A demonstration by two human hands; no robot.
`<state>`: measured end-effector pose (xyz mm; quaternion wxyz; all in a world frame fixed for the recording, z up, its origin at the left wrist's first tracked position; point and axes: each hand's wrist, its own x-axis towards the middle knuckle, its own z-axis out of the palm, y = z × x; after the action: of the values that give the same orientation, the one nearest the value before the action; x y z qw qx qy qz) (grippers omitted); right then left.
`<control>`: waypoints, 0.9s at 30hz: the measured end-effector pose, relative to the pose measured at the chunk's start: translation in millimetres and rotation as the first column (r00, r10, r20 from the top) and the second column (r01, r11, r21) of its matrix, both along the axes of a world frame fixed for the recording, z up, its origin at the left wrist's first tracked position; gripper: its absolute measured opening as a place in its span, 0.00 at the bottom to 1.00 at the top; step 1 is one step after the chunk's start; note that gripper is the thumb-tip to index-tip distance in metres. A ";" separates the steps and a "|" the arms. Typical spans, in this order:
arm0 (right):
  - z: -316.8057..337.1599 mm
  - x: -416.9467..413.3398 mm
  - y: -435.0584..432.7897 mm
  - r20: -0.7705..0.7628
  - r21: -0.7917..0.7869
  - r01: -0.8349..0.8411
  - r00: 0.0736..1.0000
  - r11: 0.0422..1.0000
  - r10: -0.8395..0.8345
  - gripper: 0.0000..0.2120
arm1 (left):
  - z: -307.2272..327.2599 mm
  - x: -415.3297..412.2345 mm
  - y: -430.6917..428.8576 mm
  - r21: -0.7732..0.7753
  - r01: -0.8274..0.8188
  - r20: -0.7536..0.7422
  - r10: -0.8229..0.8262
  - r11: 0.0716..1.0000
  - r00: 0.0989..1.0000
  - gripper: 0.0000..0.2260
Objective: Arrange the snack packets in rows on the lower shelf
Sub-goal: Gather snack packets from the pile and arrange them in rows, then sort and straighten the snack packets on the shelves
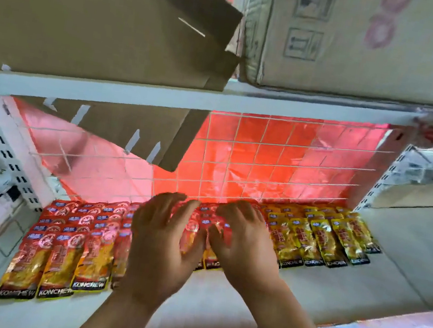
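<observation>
Head view: lower shelf (362, 272) holds rowed snack packets (64, 250)

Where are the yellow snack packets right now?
In the head view, the yellow snack packets lie on the lower shelf near the wire grid, just right of the right hand.

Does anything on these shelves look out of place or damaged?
Yes. A loose cardboard flap hangs down past the upper shelf, over the red packets at the left. The yellow packets at the right lie in even rows.
</observation>
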<state>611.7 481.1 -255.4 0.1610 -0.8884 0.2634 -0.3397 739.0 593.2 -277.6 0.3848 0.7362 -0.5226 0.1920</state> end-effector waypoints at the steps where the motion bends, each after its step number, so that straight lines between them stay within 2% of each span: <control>1: 11.6 -18.9 -10.1 0.021 -0.013 0.016 1.000 1.000 -0.016 0.12 | 10.9 -15.8 -11.5 -0.035 0.035 0.014 -0.035 0.999 0.999 0.19; 8: 104.9 -192.1 -77.9 0.209 -0.153 0.195 0.964 0.969 -0.161 0.14 | 103.0 -167.6 -101.4 -0.208 0.287 0.143 -0.261 0.935 0.955 0.20; 13: 170.7 -328.0 -109.3 0.307 -0.252 0.352 0.912 0.901 -0.271 0.14 | 175.4 -290.4 -155.1 -0.268 0.448 0.274 -0.378 0.853 0.884 0.21; 20: 227.7 -481.4 -145.1 0.276 -0.301 0.495 0.863 0.815 -0.423 0.13 | 247.4 -412.4 -223.8 -0.164 0.613 0.380 -0.524 0.773 0.762 0.21; 23: 247.0 -531.0 -166.8 0.252 -0.346 0.509 0.859 0.788 -0.445 0.12 | 269.7 -441.3 -248.4 -0.096 0.664 0.329 -0.606 0.742 0.724 0.21; 27: 267.4 -577.1 -202.1 0.249 -0.321 0.545 0.837 0.774 -0.487 0.13 | 293.8 -464.0 -285.8 0.062 0.681 0.202 -0.677 0.730 0.708 0.19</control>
<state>34.5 279.0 12.0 -0.0940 -0.7670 0.4135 -0.4816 274.9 307.4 16.2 0.3771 0.4645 -0.7925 0.1184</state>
